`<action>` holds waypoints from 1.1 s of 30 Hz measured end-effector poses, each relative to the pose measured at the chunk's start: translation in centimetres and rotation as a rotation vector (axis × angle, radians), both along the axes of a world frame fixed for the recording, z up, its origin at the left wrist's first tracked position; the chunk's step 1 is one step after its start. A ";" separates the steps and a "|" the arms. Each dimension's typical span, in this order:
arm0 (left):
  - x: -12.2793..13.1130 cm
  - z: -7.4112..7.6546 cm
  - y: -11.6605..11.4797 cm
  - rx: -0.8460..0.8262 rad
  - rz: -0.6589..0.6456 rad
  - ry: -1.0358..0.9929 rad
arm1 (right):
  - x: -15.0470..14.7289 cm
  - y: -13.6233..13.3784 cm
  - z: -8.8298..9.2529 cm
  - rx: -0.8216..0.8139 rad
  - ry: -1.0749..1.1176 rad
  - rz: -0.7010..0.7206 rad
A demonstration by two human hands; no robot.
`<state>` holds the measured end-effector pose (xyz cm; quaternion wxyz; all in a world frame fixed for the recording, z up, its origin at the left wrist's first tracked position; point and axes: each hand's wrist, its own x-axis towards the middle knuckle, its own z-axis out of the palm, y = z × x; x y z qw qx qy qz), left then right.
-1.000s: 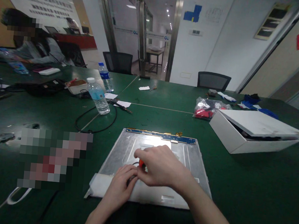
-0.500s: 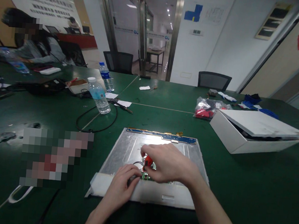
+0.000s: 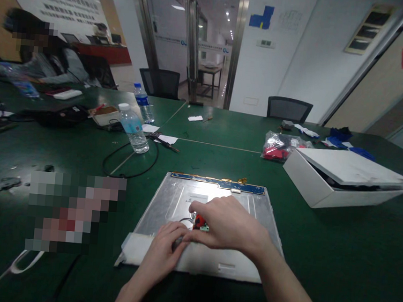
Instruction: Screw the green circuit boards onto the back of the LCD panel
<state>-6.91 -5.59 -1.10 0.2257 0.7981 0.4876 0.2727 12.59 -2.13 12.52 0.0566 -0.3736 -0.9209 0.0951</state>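
A flat display panel (image 3: 153, 212) lies on the green table with its metal back up. A blue circuit strip (image 3: 216, 184) runs along its far edge. Over the panel's middle, my right hand (image 3: 233, 224) curls around a red-and-black screwdriver (image 3: 199, 222), thumb and index finger spread on either side of it; the tip is hidden. A small green circuit board (image 3: 204, 227) shows partly under that hand. My left hand (image 3: 166, 246) rests on the panel's near part, fingers bent and close to the thumb; what they pinch is hidden. A thin dark cable (image 3: 185, 220) loops beside its fingertips.
An open white box (image 3: 328, 195) stands at the right, with a plastic bag of red items (image 3: 279, 148) behind it. Water bottles (image 3: 135, 133) and a black cable (image 3: 156, 161) are at the left. A blurred-out patch (image 3: 76, 210) covers something nearer. Another person (image 3: 57, 58) sits far left.
My right thumb has moved left and outward, away from the screwdriver, and the hand has turned a little. The left hand and the panel have stayed in place.
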 end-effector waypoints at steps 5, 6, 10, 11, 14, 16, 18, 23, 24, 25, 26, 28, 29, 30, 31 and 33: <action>0.0 -0.2 0.0 0.022 0.020 -0.019 | -0.6 -0.1 0.2 0.018 -0.015 0.015; 0.0 -0.3 0.0 0.023 0.021 -0.019 | -0.6 -0.2 0.2 0.021 0.000 0.026; -0.1 -0.5 0.1 0.039 0.018 -0.018 | -0.7 -0.2 0.1 0.029 0.030 0.035; -0.2 -0.6 0.1 0.046 0.022 -0.017 | -0.7 -0.2 0.0 0.029 0.024 0.027; -0.2 -0.5 0.0 0.049 0.029 -0.008 | -1.0 -0.1 -0.3 0.057 -0.006 -0.008; -0.1 -0.5 0.0 0.038 0.026 -0.003 | -1.1 -0.1 -0.3 0.074 -0.013 -0.013; -0.1 -0.4 -0.1 0.031 0.017 -0.001 | -1.1 -0.2 -0.2 0.075 0.005 0.014; -0.1 -0.4 0.0 0.064 0.013 -0.013 | -1.2 -0.3 -0.2 0.096 0.027 0.018; 0.0 -0.4 0.0 0.071 0.018 -0.014 | -1.2 -0.2 -0.3 0.101 0.014 0.003; 0.0 -0.3 0.0 0.076 0.023 -0.015 | -1.3 -0.2 -0.4 0.106 0.002 -0.010; 0.0 -0.3 0.1 0.076 0.025 -0.014 | -1.3 -0.2 -0.5 0.111 -0.005 -0.017; 0.1 -0.3 0.1 0.070 0.026 -0.013 | -1.3 -0.2 -0.5 0.114 0.002 -0.006; 0.1 -0.3 0.1 0.067 0.022 -0.012 | -1.3 -0.3 -0.4 0.112 0.014 0.009; 0.1 -0.4 0.1 0.068 0.018 -0.014 | -1.3 -0.3 -0.4 0.110 0.030 0.022; 0.1 -0.5 0.1 0.071 0.015 -0.015 | -1.3 -0.3 -0.4 0.109 0.047 0.031; 0.0 -0.7 0.1 0.084 0.018 -0.020 | -1.3 -0.3 -0.4 0.106 0.056 0.025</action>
